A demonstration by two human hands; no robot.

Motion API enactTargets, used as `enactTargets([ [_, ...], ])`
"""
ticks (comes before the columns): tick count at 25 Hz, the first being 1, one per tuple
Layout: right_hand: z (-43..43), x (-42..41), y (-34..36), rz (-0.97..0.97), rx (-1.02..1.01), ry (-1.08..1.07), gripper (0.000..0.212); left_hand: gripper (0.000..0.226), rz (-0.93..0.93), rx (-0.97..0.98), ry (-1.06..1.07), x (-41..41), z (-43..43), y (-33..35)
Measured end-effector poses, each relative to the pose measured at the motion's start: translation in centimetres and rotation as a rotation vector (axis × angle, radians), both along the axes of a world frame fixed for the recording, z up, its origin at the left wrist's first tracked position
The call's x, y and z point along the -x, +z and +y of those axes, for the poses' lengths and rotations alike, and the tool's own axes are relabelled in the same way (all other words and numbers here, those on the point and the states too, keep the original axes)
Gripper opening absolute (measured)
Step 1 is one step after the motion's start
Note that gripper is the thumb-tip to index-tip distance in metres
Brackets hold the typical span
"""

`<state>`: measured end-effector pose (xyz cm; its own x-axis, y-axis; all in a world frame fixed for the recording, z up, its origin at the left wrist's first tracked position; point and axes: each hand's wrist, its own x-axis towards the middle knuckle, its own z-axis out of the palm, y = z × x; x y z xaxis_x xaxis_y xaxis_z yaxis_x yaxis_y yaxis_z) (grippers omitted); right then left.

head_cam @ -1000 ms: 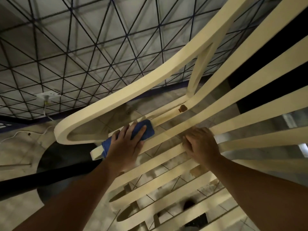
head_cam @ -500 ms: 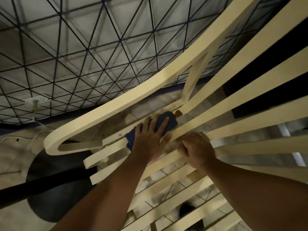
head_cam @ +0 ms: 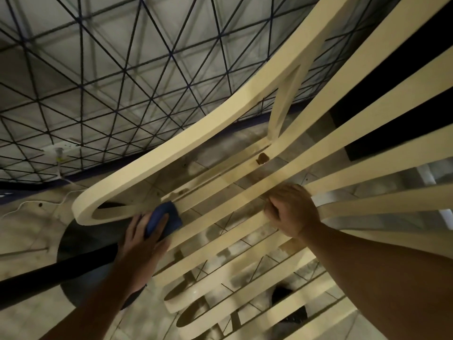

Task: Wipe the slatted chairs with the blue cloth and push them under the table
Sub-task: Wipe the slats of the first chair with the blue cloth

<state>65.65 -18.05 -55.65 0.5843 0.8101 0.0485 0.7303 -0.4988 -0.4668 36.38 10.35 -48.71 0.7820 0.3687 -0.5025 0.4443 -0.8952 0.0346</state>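
Observation:
A cream slatted chair fills the view from close above, its curved armrest running from lower left to upper right. My left hand presses the folded blue cloth on the front end of a seat slat, just below the armrest's rounded tip. Fingers lie over the cloth and hide its lower part. My right hand grips a middle seat slat, fingers curled round its edge. A brown mark sits where the armrest post meets the seat.
A wall with a dark triangular line pattern rises behind the chair. A white socket with a plug and cable hangs at its base. A dark round base with a black bar lies on the tiled floor at left.
My left hand has slid the cloth back down the slat, from near the armrest post to the front end by the armrest tip. My right hand has kept its grip on the slat.

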Motion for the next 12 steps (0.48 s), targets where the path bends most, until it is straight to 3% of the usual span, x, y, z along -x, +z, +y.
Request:
enactTargets([
  [3, 0.0, -0.1, 0.0, 0.005, 0.002, -0.005, 0.027, 0.063, 0.028, -0.037, 0.052, -5.1, -2.5, -0.1],
  [12, -0.1, -0.1, 0.0, -0.032, -0.01, 0.031, 0.024, 0.062, -0.123, 0.07, 0.005, -17.2, -9.4, -2.5],
])
